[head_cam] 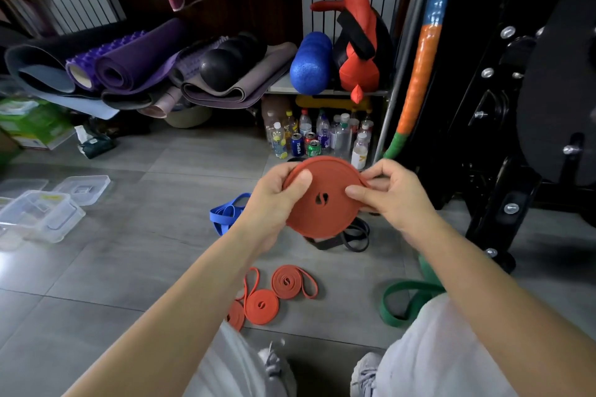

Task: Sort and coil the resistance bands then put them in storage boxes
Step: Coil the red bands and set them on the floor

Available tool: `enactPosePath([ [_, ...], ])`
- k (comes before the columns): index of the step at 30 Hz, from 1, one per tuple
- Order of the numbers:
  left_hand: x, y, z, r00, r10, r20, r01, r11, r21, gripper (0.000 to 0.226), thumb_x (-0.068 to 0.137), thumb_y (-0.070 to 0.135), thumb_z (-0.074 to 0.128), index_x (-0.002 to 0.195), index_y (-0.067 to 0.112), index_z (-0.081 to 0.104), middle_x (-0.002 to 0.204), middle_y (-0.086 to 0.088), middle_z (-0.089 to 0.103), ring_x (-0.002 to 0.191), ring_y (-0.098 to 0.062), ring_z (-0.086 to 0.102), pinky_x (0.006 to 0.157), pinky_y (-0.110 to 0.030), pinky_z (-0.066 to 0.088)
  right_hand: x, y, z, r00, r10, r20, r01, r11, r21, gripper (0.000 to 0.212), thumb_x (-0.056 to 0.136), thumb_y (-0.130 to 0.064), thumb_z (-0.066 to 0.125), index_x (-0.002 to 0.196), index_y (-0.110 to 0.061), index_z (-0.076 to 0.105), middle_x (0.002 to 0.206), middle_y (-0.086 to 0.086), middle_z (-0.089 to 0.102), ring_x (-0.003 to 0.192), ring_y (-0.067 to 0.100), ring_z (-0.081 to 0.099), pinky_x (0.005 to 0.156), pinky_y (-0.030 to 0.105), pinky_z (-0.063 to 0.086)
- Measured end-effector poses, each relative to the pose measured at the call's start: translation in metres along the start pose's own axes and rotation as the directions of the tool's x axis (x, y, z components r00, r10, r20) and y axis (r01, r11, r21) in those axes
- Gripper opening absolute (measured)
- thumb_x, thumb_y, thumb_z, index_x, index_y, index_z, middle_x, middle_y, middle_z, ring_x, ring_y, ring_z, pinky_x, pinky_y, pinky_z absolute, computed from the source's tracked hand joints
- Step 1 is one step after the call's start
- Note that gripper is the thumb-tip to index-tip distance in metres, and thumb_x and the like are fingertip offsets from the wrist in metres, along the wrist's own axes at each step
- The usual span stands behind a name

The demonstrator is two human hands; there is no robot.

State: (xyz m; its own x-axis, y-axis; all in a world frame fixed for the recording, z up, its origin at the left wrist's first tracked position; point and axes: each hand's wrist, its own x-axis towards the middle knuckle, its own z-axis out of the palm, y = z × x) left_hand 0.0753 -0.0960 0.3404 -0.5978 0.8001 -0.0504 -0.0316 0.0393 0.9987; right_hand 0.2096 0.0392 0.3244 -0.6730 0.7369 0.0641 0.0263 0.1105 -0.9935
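Both hands hold one orange-red band (322, 222), wound into a flat disc, in the air above the grey tiled floor (145, 267), near the middle of the view. The left hand (274, 203) grips the disc's left edge, with the thumb laid across the front face and the fingers curled behind it. The right hand (400, 200) is clamped on the right edge, its thumb pressed on the face beside the small centre hole while the fingers pinch the outermost wrap at the upper right. On the floor below, close to the person's knees, lie three smaller orange coils (262, 306). The leftmost is partly hidden by the trouser leg, and the other two each trail a loose loop. A blue band (224, 213) lies uncoiled on the floor just beyond the left wrist. A black band (353, 240) lies beneath the held disc and is partly hidden by it. A green band (403, 296) loops on the floor beside the right leg. Well off to the left stand clear plastic storage boxes (48, 216), with a lid (83, 188) lying just beside them. At the back, bottles and cans (322, 135) stand together on the floor, with rolled mats (135, 64) and a blue foam roller (311, 63) above them.
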Motion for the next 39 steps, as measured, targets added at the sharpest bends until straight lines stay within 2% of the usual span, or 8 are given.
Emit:
enactPosePath([
  [11, 0.099, -0.093, -0.006, 0.952, -0.301, -0.044, 0.294, 0.948, -0.120, 0.027, 0.100, 0.021, 0.042, 0.114, 0.002, 0.056, 0.102, -0.017, 0.059, 0.093, -0.030, 0.056, 0.088, -0.055, 0.047, 0.085, 0.114, 0.014, 0.970, 0.241, 0.023, -0.242, 0.970, 0.039, 0.027, 0.075, -0.001, 0.074, 0.077, -0.016, 0.052, 0.066, -0.005, 0.069, 0.062, 0.005, 0.067, 0.053, 0.020, 0.053],
  [15, 0.107, -0.182, -0.002, 0.822, -0.569, -0.007, 0.547, 0.793, -0.269, 0.021, 0.098, 0.024, 0.047, 0.107, 0.008, 0.058, 0.104, -0.014, 0.064, 0.091, -0.029, 0.063, 0.079, -0.052, 0.054, 0.080, 0.214, 0.018, 0.903, 0.429, 0.025, -0.428, 0.904, -0.007, 0.024, 0.074, -0.004, 0.076, 0.077, -0.016, 0.055, 0.073, -0.004, 0.069, 0.065, 0.006, 0.066, 0.060, 0.024, 0.052],
  [19, 0.112, -0.265, 0.015, 0.657, -0.747, -0.102, 0.701, 0.654, -0.284, 0.010, 0.097, 0.025, 0.048, 0.101, 0.017, 0.052, 0.094, -0.003, 0.057, 0.075, -0.018, 0.060, 0.053, -0.027, 0.051, 0.068, 0.304, 0.014, 0.800, 0.601, -0.013, -0.600, 0.797, -0.064, 0.025, 0.076, -0.002, 0.075, 0.077, -0.014, 0.052, 0.081, 0.005, 0.062, 0.074, 0.016, 0.058, 0.070, 0.031, 0.048],
  [26, 0.135, -0.366, 0.002, 0.509, -0.860, 0.033, 0.845, 0.493, -0.208, 0.025, 0.097, 0.031, 0.049, 0.122, 0.033, 0.051, 0.123, 0.005, 0.050, 0.119, -0.021, 0.047, 0.078, -0.047, 0.053, 0.076, 0.404, 0.018, 0.627, 0.779, -0.018, -0.776, 0.627, 0.069, 0.022, 0.079, 0.006, 0.067, 0.078, -0.008, 0.050, 0.076, 0.010, 0.060, 0.063, 0.016, 0.057, 0.048, 0.019, 0.049],
  [30, 0.142, -0.407, 0.003, 0.450, -0.893, 0.006, 0.866, 0.435, -0.245, 0.014, 0.097, 0.022, 0.048, 0.109, 0.025, 0.055, 0.108, -0.003, 0.056, 0.102, -0.020, 0.056, 0.079, -0.042, 0.052, 0.087, 0.443, 0.021, 0.600, 0.800, -0.018, -0.797, 0.600, 0.077, 0.022, 0.079, 0.007, 0.066, 0.079, -0.008, 0.051, 0.075, 0.009, 0.062, 0.064, 0.016, 0.058, 0.053, 0.022, 0.049],
  [32, 0.142, -0.423, 0.004, 0.475, -0.880, -0.012, 0.867, 0.470, -0.163, 0.018, 0.097, 0.018, 0.044, 0.110, 0.026, 0.053, 0.096, -0.001, 0.058, 0.085, -0.014, 0.057, 0.076, -0.033, 0.051, 0.091, 0.459, 0.023, 0.591, 0.807, -0.022, -0.803, 0.590, 0.087, 0.022, 0.080, 0.007, 0.065, 0.079, -0.009, 0.050, 0.077, 0.009, 0.062, 0.066, 0.017, 0.058, 0.060, 0.026, 0.048],
  [35, 0.140, -0.446, 0.000, 0.704, -0.709, -0.028, 0.678, 0.660, 0.325, 0.027, 0.095, 0.015, 0.043, 0.119, 0.022, 0.053, 0.101, 0.003, 0.061, 0.082, -0.010, 0.060, 0.069, -0.025, 0.050, 0.095, 0.477, 0.023, 0.570, 0.821, -0.037, -0.813, 0.570, 0.117, 0.024, 0.080, 0.006, 0.065, 0.080, -0.011, 0.048, 0.077, 0.008, 0.062, 0.067, 0.017, 0.058, 0.064, 0.029, 0.048],
  [39, 0.132, -0.465, -0.015, 0.806, -0.568, 0.167, 0.194, 0.519, 0.832, 0.048, 0.091, 0.040, 0.046, 0.137, 0.028, 0.038, 0.146, 0.006, 0.036, 0.119, -0.024, 0.052, 0.088, -0.032, 0.045, 0.096, 0.488, 0.013, 0.555, 0.829, -0.070, -0.821, 0.560, 0.114, 0.025, 0.079, 0.005, 0.067, 0.081, -0.011, 0.048, 0.079, 0.010, 0.062, 0.067, 0.020, 0.057, 0.065, 0.031, 0.047],
])
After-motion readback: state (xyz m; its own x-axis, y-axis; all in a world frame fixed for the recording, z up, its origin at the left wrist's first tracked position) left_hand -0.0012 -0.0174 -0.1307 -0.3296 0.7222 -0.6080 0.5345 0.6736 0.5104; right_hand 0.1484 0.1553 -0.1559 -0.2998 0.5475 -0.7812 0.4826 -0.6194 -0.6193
